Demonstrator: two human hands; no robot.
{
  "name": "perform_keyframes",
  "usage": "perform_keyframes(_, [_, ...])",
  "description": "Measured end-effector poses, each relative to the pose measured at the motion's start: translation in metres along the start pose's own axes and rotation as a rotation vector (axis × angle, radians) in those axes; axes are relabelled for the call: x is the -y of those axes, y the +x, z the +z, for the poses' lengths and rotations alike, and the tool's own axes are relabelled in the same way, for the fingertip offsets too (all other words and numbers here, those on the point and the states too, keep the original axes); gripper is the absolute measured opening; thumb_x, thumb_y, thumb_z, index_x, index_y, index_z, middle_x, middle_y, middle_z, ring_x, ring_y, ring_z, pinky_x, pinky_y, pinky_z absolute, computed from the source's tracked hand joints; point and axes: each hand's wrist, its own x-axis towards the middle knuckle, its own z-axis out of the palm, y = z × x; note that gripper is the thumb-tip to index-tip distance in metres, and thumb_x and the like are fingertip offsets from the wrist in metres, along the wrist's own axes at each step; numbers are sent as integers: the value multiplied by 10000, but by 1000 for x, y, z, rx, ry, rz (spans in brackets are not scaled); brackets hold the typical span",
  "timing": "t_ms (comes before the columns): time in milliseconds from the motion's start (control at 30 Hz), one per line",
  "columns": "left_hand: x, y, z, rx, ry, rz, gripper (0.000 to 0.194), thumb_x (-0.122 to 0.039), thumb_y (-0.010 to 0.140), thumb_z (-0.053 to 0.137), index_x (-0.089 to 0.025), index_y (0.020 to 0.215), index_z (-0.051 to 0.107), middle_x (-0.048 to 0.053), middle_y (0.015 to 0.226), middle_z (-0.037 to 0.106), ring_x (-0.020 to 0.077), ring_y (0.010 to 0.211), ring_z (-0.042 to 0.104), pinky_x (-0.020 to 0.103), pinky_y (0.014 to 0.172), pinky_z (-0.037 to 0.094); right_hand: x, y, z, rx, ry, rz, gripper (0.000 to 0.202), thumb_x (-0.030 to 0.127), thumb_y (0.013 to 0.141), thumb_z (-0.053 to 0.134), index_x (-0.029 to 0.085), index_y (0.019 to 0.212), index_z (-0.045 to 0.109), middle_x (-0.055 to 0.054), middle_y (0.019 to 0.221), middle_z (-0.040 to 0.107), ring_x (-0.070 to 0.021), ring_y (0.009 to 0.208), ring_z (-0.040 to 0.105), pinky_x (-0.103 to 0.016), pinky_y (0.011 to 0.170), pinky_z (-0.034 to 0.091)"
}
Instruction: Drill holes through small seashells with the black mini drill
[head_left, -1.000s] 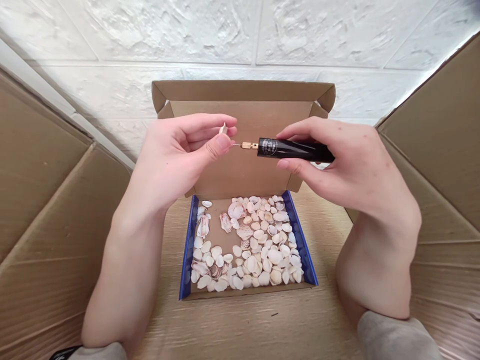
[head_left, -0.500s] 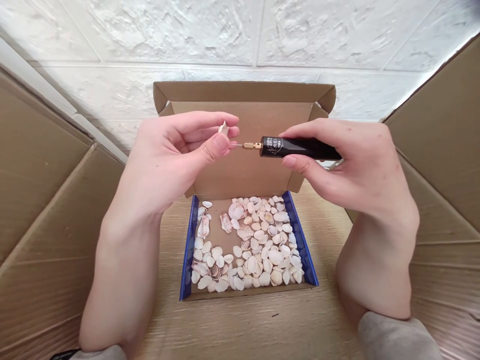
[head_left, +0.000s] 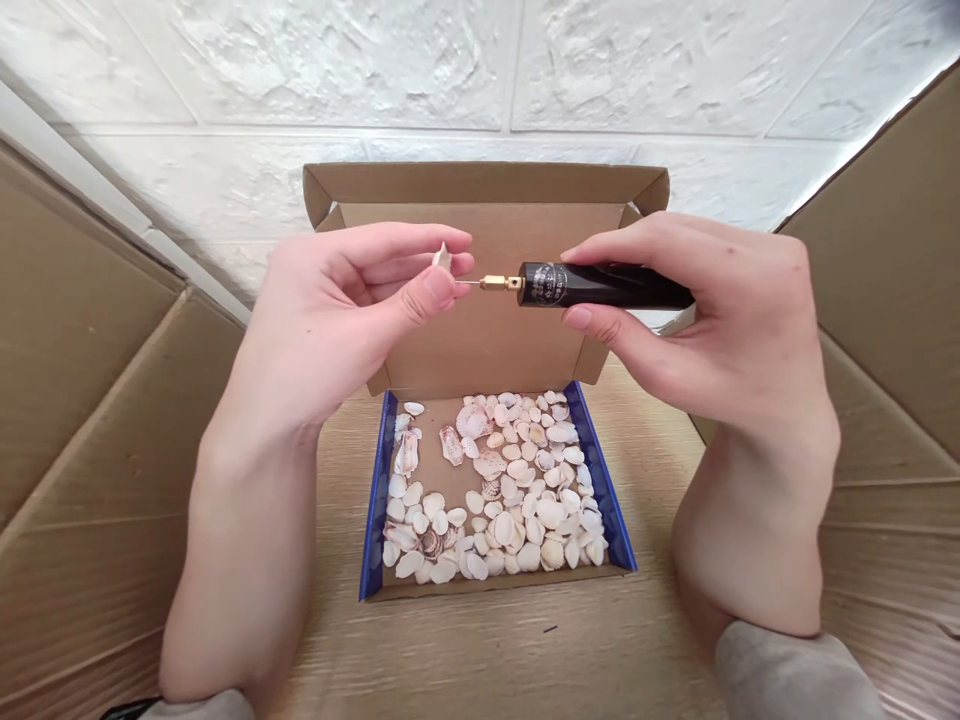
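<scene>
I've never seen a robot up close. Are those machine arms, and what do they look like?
No, they're a person's arms. No gloves or rings show on the left hand or the right hand. The left sleeve and right sleeve are plain grey-beige cloth. A black item shows beside the left sleeve, too cut off to identify.

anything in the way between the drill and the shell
Nothing loose shows between the drill in the right hand and the shell, but the left hand pinching the shell covers the far end of the bit, so contact cannot be told.
</scene>
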Motion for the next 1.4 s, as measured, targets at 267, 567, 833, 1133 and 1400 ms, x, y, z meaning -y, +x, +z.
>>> perform_keyframes(267, [1,0,6,90,30,-30,285,-381,774,797,-258,1030,778,23,994,784,255,983,743,378,930,619,0,1,8,54,26,-42,185,273,898,606,300,1074,658,27,944,730,-159,795,670,-303,688,507])
perform_keyframes(567, [1,0,6,97,42,-18,280,-388,782,788,-258,1030,781,24,1003,784,251,976,744,366,917,626,2,2,7,74,54,-34,169,245,884,610,297,1036,663,27,931,737,-161,795,674,-302,695,518])
perform_keyframes(833, [2,0,5,97,52,-27,280,-395,777,792,-270,1028,787,9,1027,783,259,1011,736,390,953,617,3,2,7,68,59,-22,163,250,882,613,301,1029,660,27,938,740,-165,791,675,-308,683,516])
perform_keyframes(1133, [0,-1,6,65,90,-51,314,-423,761,800,-276,1037,782,7,1051,778,273,1047,724,431,995,596,2,1,7,55,56,-36,174,240,881,616,284,1042,667,27,928,742,-154,791,679,-298,679,513])
perform_keyframes(1400, [-1,-2,5,61,62,-11,275,-418,805,762,-313,1059,774,-11,875,784,205,830,757,365,842,649,2,0,8,-29,49,14,345,245,860,667,311,1196,622,36,1065,751,-168,909,721,-298,758,574])
